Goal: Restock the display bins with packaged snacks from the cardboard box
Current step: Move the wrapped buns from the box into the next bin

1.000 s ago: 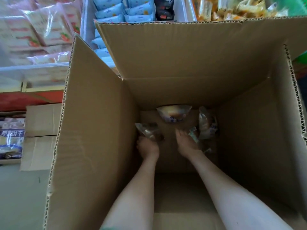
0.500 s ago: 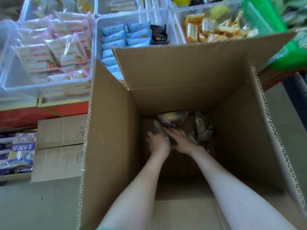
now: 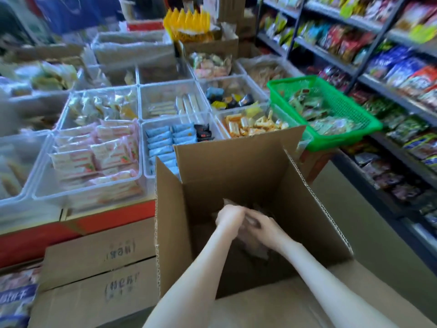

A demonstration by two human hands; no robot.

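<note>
- I'm in a snack shop.
- Clear display bins (image 3: 142,162) in front of me hold sorted packaged snacks (image 3: 111,155).
- Metal shelves (image 3: 390,94) on my right are lined with bright packets.
- A green basket (image 3: 343,140) of sweets and stock cartons (image 3: 99,254) sit beside the display.

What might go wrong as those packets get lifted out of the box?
1. The left hand and right hand seem to bunch several packets together, so one may slip back into the box.
2. The raised flap stands between the hands and the bins, so the load could catch on it.
</note>
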